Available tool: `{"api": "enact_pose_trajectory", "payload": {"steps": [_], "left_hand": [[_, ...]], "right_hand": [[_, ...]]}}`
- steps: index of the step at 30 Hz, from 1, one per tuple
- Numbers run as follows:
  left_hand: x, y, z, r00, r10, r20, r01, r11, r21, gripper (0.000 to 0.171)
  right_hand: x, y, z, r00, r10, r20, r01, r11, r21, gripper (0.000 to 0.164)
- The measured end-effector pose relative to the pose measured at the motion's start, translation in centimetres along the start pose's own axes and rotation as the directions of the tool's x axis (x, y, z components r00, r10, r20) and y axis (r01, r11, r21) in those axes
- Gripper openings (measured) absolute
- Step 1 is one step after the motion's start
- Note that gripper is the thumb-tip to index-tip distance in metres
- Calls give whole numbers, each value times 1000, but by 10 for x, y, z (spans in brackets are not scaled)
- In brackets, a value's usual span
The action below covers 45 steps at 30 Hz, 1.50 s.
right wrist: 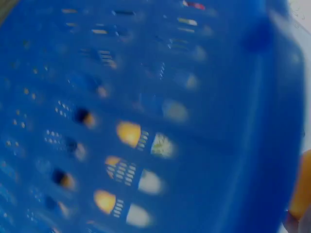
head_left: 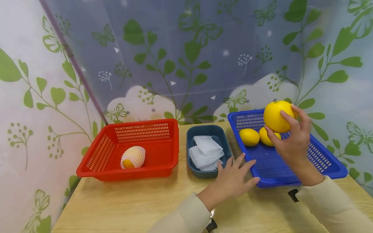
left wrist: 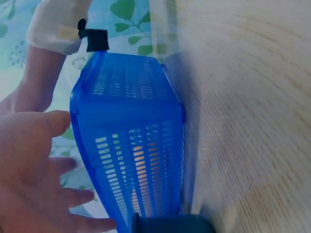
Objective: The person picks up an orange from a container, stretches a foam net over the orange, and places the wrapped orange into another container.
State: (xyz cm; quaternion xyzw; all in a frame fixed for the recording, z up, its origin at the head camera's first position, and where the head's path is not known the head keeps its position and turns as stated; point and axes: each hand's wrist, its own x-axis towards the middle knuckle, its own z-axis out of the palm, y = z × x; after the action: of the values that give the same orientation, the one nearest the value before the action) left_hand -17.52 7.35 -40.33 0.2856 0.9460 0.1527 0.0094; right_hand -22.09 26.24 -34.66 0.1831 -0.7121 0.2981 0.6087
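Note:
My right hand holds a round yellow-orange fruit, seemingly an orange, above the blue basket. Two yellow fruits like lemons lie below it, at the basket's left end. My left hand has its fingers spread beside the blue basket's left rim; whether it touches the rim I cannot tell. White foam net sleeves lie just past its fingertips, in a dark teal tray. The right wrist view is mostly filled by the blue mesh wall, with a slice of orange at the edge.
A red basket stands on the left of the wooden table, with a fruit in a white foam net inside. Behind hangs a curtain printed with leaves and butterflies.

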Motion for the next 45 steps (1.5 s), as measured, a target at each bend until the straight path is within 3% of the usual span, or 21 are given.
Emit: {"api": "enact_pose_trajectory", "payload": {"steps": [3,5,7,8,9,10,14,15,16,17,18,21,24,28,34,37,40,41,42,43,45], "left_hand": [[3,-7,-6,999,4,-52,-8,996,-85,66],[6,-15,-13,994,22,-107,-43,979,-200,68],[7,-23,-23,988,30,-153,-84,931,-356,68],[8,-27,-29,985,36,-169,-109,889,-445,67],[9,-32,-34,984,38,-174,-128,830,-543,65],[10,-36,-40,985,37,-170,-139,753,-643,63],[9,-55,-59,988,51,-144,-153,398,-905,58],[8,-59,-63,988,64,-141,-155,328,-932,59],[7,-63,-66,986,82,-143,-160,274,-948,60],[6,-66,-69,985,99,-143,-162,238,-958,62],[4,-69,-71,983,114,-143,-165,221,-961,63],[-1,-75,-75,980,147,-134,-166,231,-959,66],[-6,-78,-76,984,128,-125,-158,293,-943,66],[-11,-82,-75,988,75,-132,-150,349,-925,63],[-16,-87,-75,984,36,-172,-174,353,-919,60],[-19,-92,-76,982,21,-185,-179,381,-907,60],[-23,-98,-76,984,2,-180,-164,422,-892,61],[-24,-100,-76,984,1,-177,-160,432,-888,62],[-26,-102,-76,984,0,-176,-158,443,-882,63],[-28,-104,-76,985,2,-174,-156,450,-879,64],[-33,-107,-75,985,5,-170,-153,468,-870,65]], "right_hand": [[-6,-6,5,1000,13,17,-13,999,34,58],[-10,-12,9,1000,9,22,-11,998,65,59],[-14,-20,13,1000,-1,14,0,995,101,60],[-16,-25,15,1000,-6,9,5,993,121,59],[-19,-29,17,1000,-13,4,12,991,136,59],[-21,-34,19,1000,-20,-2,20,988,154,59],[-32,-50,28,999,-51,-14,53,973,223,59],[-35,-54,31,998,-61,-13,62,970,235,58],[-37,-57,34,997,-71,-13,72,967,246,58],[-40,-60,37,996,-82,-16,83,963,255,58],[-43,-63,40,995,-95,-19,97,960,263,57],[-51,-72,48,991,-132,-22,133,948,290,55],[-59,-79,56,987,-162,-11,157,934,321,54],[-65,-84,64,983,-183,6,169,918,358,53],[-71,-84,71,981,-185,52,148,901,408,55],[-72,-85,71,983,-146,114,76,878,472,64],[-68,-89,65,965,-13,262,-146,802,579,75],[-66,-91,62,938,61,343,-269,752,601,75],[-63,-93,59,890,144,432,-402,695,596,72],[-60,-95,56,819,222,529,-538,618,574,70],[-53,-98,52,632,329,702,-757,454,469,65]]}}
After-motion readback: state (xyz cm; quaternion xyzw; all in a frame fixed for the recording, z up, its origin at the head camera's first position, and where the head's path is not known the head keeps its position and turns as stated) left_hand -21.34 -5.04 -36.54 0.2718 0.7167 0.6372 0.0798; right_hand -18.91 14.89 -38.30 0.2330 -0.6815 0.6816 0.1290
